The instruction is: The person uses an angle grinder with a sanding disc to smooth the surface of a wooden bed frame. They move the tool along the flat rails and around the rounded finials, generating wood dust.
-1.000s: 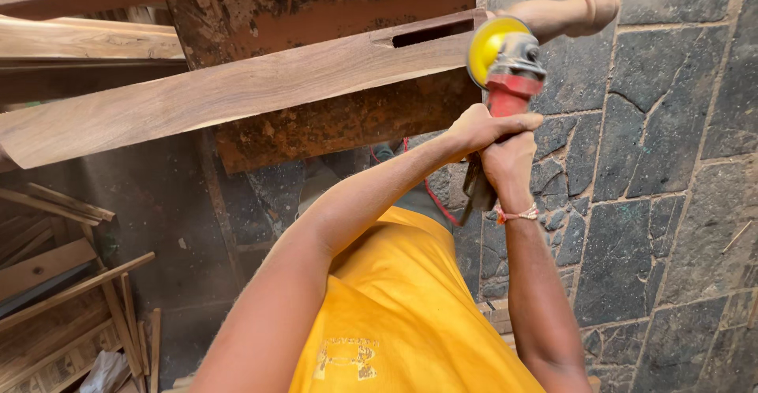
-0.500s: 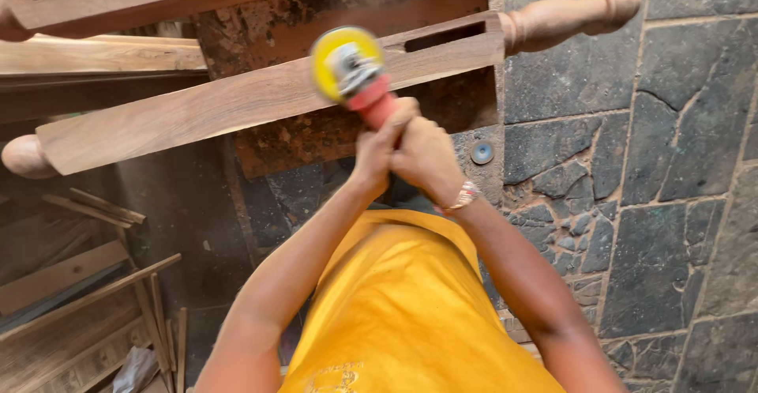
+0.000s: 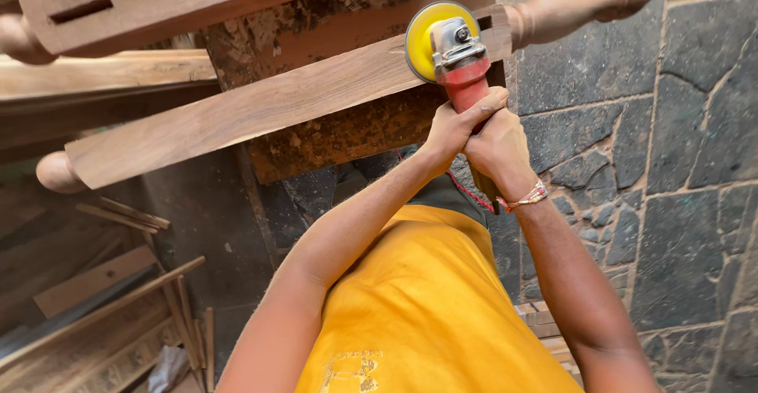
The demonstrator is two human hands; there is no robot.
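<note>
Far left: offcut timber strips and planks (image 3: 95,314) piled low on the floor, dim there, details hard to read. Above them, the rounded knob end (image 3: 57,173) of a long turned wooden furniture leg (image 3: 260,109), squared mid-section, running diagonally up to the right and ending in a turned spindle tip (image 3: 584,2) at top right. A second squared wooden leg with a rectangular mortise slot (image 3: 181,2) lies above it along the top edge, another pale wooden piece (image 3: 103,73) between the two on the left. Behind them a rusty brown metal plate (image 3: 347,128). Centre: red-bodied angle grinder with a yellow sanding disc (image 3: 450,49), disc face against the upper right part of the long leg, just beside a slot there. Both hands closed around the red grinder body, stacked close and touching: left hand (image 3: 454,128) wrapped on the left side, right hand (image 3: 497,144) gripping just beside and below it, thin red-and-white thread bracelet (image 3: 525,198) on the right wrist. A red cord (image 3: 467,190) shows under the hands. Both forearms reach up from a yellow shirt (image 3: 426,306) at bottom centre. Right: dark grey irregular stone-slab wall (image 3: 679,164), pale joints.
</note>
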